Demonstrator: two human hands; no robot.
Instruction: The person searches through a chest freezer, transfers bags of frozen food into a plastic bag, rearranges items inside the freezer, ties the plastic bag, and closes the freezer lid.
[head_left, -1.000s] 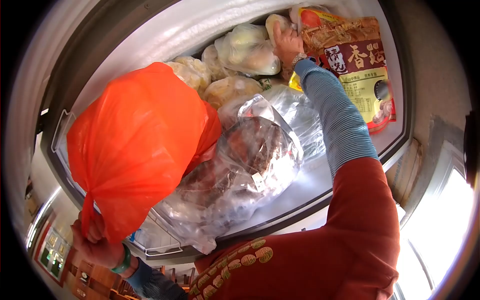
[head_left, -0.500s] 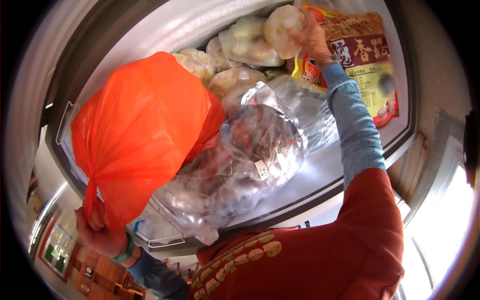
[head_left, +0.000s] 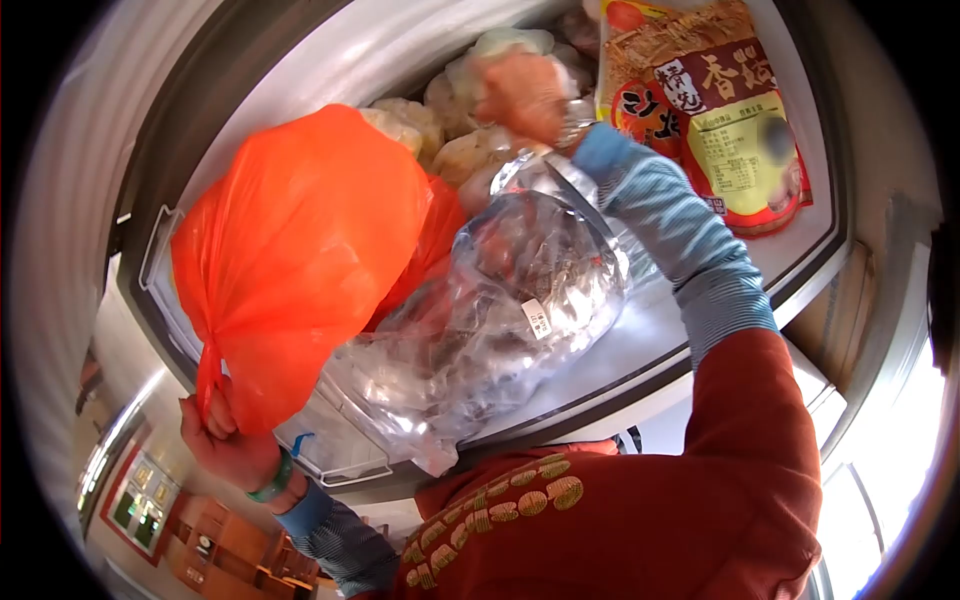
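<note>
My left hand (head_left: 228, 446) is closed around the gathered neck of a bulging orange plastic bag (head_left: 310, 215), which lies at the left of an open chest freezer. My right hand (head_left: 522, 97), smeared by motion, is over pale bundles in clear plastic bags (head_left: 470, 152) at the back of the freezer. Whether its fingers grip one of them cannot be seen. Below that hand lies a large clear bag (head_left: 490, 310) with dark contents and a small white label.
Colourful food packets (head_left: 735, 140) with Chinese print lie at the freezer's right end. A white wire basket (head_left: 340, 470) sits by the front rim (head_left: 590, 405). A framed picture (head_left: 143, 500) and wooden furniture (head_left: 225, 540) show at lower left.
My right hand has moved left and down from the pale bundle beside the packets to the middle of the pile. My left hand still holds the orange bag. The whole view has shifted slightly.
</note>
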